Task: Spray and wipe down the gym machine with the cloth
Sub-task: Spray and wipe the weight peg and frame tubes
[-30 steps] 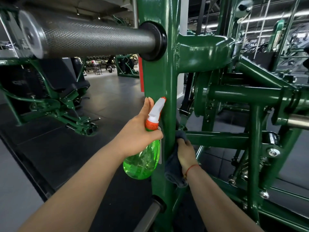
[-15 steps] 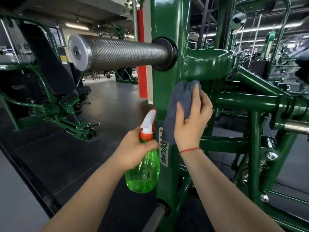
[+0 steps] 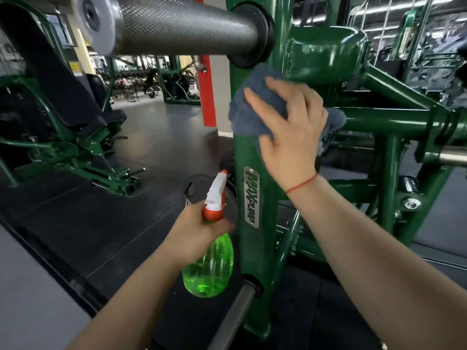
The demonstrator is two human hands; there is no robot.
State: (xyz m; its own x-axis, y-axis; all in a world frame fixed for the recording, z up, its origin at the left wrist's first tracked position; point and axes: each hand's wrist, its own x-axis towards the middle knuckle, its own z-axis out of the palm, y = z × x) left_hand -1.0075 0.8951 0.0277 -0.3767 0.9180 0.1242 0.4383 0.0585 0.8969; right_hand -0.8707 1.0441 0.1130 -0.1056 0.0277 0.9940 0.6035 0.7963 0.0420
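A green gym machine fills the view, its upright post [image 3: 252, 261] running down the centre with a silver nameplate. My right hand [image 3: 290, 132] presses a grey-blue cloth [image 3: 250, 112] flat against the post, just under the black collar of the knurled steel bar [image 3: 177, 26]. Lower and to the left of the post, my left hand [image 3: 194, 231] grips the neck of a green spray bottle [image 3: 209, 269] with an orange collar and white nozzle. The nozzle points up and to the right toward the post.
A second smooth bar [image 3: 232, 314] sticks out of the post near its base. Green frame tubes [image 3: 384, 117] and bolts crowd the right side. Another green machine with a black seat [image 3: 75, 127] stands to the left on the dark rubber floor.
My right hand has carried the cloth from low on the post up to just below the bar collar. The left hand with the bottle has sunk lower.
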